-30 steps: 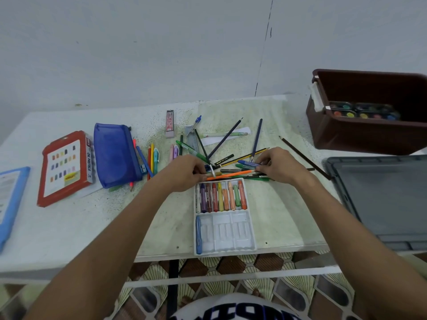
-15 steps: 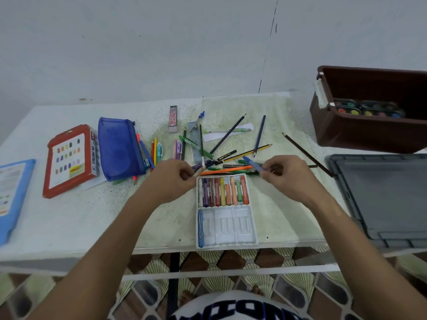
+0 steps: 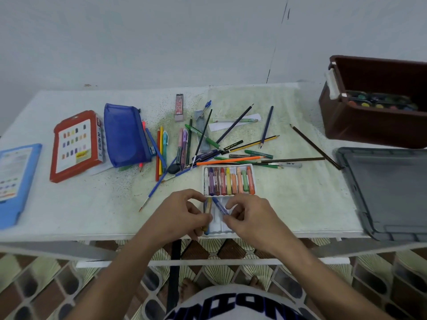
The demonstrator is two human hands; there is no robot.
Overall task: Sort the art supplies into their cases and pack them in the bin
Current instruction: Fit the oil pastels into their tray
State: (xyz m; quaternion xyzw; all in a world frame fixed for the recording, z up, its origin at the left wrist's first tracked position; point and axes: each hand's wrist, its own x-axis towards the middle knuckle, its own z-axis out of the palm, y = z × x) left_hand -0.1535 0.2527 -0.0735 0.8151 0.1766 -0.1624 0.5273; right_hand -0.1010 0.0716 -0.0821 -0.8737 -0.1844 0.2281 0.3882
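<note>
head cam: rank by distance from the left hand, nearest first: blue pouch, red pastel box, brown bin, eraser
From the left hand:
1. Blue pouch, up and to the left of it.
2. Eraser, straight up toward the wall; close to the pouch's distance, so that order is loose.
3. Red pastel box, further left.
4. Brown bin, far right corner.

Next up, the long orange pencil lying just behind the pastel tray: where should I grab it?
Pinch the orange pencil mid-shaft from above. It lies flat, running left-right, its middle exposed; other pencils crowd both ends, and the pastel tray blocks a near-side approach.
</note>
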